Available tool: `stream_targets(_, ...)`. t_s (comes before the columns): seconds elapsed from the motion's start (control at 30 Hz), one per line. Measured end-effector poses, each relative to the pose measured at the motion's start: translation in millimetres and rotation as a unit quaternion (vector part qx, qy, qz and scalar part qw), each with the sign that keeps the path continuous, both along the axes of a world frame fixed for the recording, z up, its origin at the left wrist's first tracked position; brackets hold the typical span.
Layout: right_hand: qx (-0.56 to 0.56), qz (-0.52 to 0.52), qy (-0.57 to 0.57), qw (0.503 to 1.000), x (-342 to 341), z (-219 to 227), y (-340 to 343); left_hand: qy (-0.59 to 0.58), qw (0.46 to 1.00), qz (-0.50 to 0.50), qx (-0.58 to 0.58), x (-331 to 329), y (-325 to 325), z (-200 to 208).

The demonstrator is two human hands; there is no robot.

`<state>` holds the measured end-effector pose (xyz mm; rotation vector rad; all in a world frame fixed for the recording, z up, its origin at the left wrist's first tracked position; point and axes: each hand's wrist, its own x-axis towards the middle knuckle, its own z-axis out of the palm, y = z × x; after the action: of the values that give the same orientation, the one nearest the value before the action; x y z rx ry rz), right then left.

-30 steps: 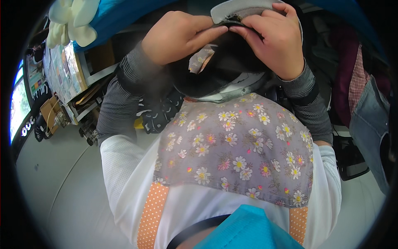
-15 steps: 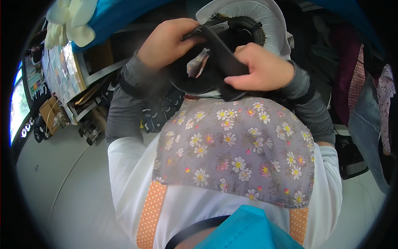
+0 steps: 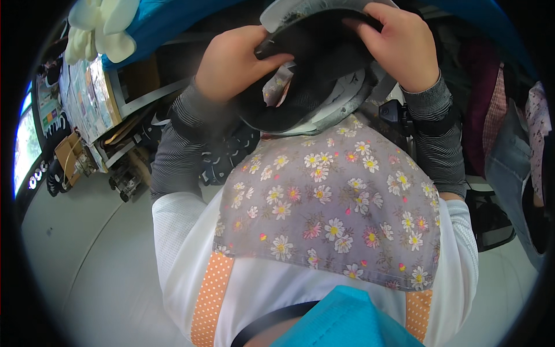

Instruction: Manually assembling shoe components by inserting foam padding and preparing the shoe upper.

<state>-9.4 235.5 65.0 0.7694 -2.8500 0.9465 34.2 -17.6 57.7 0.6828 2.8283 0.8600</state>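
Note:
In front of my lap is a hollow black item (image 3: 254,113) with a whitish, scuffed rim (image 3: 338,107) on its near side; I cannot make out its kind. A wide dark flap (image 3: 324,40) of smooth, flexible-looking material arches across its far side. My left hand (image 3: 240,63) pinches the flap's left end between thumb and fingers. At the upper right, my right hand (image 3: 402,43) grips the other end, thumb on the near face. Behind the flap a pale padded edge (image 3: 289,13) shows. Flowered cloth (image 3: 277,87) appears through a gap in the item.
A flowered apron (image 3: 324,202) covers my lap. White gloves (image 3: 104,29) hang at the upper left, above a paper-covered board (image 3: 87,104) and a small machine part (image 3: 126,182). Garments (image 3: 509,150) hang on the right. A small black device (image 3: 396,113) sits on my right wrist.
My right hand has moved up and away from me, turning the dark flap from slanting toward me to arching across the far side. The whitish near rim is now exposed. My left hand keeps its place.

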Motion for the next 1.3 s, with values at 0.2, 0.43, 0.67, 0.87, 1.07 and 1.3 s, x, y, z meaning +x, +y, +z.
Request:
stream_targets(0.2, -0.149, -0.037, -0.118, 0.981, -6, 14, 1, -0.117, 0.99, 0.055, 0.058, -4, -4, 3)
stream_targets(0.43, -0.184, 0.163, -0.08, 0.966, 17, -17, -26, -0.081, 0.994, 0.047, 0.059, 4, -3, -5)
stream_targets(0.67, -0.057, 0.146, -0.266, 0.951, 38, -58, -42, -0.109, 0.992, 0.04, 0.042, 7, 4, 5)
stream_targets(0.87, -0.131, 0.152, -0.261, 0.944, 37, -48, -34, -0.135, 0.989, 0.052, 0.041, 10, -3, 2)
stream_targets(1.07, -0.131, 0.216, -0.337, 0.907, 28, -50, -27, -0.147, 0.987, 0.042, 0.058, 13, -4, -2)
stream_targets(1.3, -0.076, 0.126, -0.22, 0.964, 37, -61, -49, -0.157, 0.984, 0.071, 0.05, 9, -2, 2)
